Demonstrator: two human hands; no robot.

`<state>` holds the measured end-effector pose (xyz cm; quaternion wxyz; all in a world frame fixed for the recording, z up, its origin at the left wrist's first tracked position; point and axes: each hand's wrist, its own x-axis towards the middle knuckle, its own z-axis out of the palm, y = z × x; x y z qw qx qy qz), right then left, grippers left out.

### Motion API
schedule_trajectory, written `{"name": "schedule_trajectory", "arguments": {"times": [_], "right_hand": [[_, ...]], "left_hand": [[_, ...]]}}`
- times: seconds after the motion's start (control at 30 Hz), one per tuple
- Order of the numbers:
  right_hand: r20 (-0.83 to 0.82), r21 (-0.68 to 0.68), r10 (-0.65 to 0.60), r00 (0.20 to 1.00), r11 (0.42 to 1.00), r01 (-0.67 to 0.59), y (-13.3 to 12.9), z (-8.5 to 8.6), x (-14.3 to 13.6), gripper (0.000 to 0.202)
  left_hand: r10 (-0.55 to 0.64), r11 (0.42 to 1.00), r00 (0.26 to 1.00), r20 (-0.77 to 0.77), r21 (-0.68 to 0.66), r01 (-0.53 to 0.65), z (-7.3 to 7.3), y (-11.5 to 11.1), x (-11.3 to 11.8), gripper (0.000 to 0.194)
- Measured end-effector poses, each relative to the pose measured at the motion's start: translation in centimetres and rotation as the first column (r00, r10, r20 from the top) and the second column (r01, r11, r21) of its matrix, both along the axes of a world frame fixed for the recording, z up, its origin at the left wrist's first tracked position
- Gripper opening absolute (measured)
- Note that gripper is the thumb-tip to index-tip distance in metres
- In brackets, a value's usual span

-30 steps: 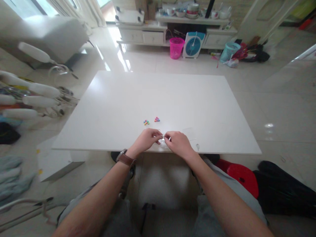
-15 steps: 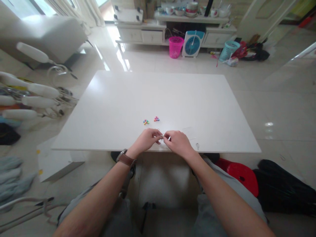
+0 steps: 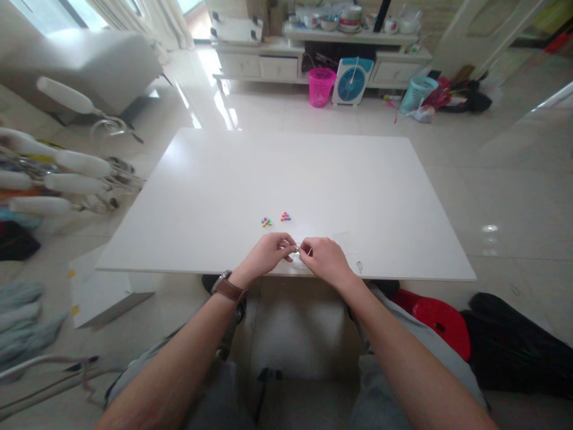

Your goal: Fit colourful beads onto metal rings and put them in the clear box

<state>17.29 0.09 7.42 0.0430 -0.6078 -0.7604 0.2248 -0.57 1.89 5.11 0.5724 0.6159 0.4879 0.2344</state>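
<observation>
My left hand (image 3: pixel 274 249) and my right hand (image 3: pixel 326 257) meet over the front edge of the white table (image 3: pixel 290 173). Thumbs and forefingers pinch a tiny, shiny piece between them, too small to name. A thin clear strand seems to run from the right fingers across the tabletop. Just beyond my hands lie two little heaps of coloured beads, a greenish-mixed heap (image 3: pixel 267 222) on the left and a pinkish heap (image 3: pixel 285 217) on the right. Right of my right hand rests a small metal clasp-like piece (image 3: pixel 359 266).
A red stool (image 3: pixel 441 325) stands at the right below the table edge, beside a black bag (image 3: pixel 514 346). Across the floor are a pink basket (image 3: pixel 321 89), a blue fan (image 3: pixel 353 83) and a light-blue basket (image 3: pixel 418 94). White padded equipment (image 3: pixel 80 164) stands on the left.
The whole view has shifted slightly. My hands stay together in the same pinch, with the fingertips a little farther apart and the shiny piece showing more between them.
</observation>
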Motion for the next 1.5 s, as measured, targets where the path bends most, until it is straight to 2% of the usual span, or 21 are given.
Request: {"name": "schedule_trajectory", "arguments": {"times": [0.33,0.73,1.13,1.5], "right_hand": [[-0.083,0.009,-0.025,0.996,1.0,0.025,0.14,-0.22,0.13,0.019],[-0.236,-0.032,-0.037,0.971,0.999,0.03,0.24,-0.24,0.17,0.021],[-0.26,-0.044,-0.054,0.964,0.998,0.044,0.31,-0.32,0.18,0.017],[-0.354,-0.032,-0.112,0.929,0.994,0.107,0.26,-0.41,0.01,0.016]], "left_hand": [[0.013,1.0,1.0,-0.012,-0.003,-0.013,0.11,-0.01,0.1,0.016],[0.001,0.997,0.998,-0.057,0.083,0.004,-0.11,0.14,-0.18,0.018],[-0.017,0.995,0.998,-0.056,0.093,0.022,-0.22,0.16,-0.21,0.019],[-0.002,0.995,0.997,-0.075,0.098,0.01,0.06,0.18,0.05,0.019]]}}
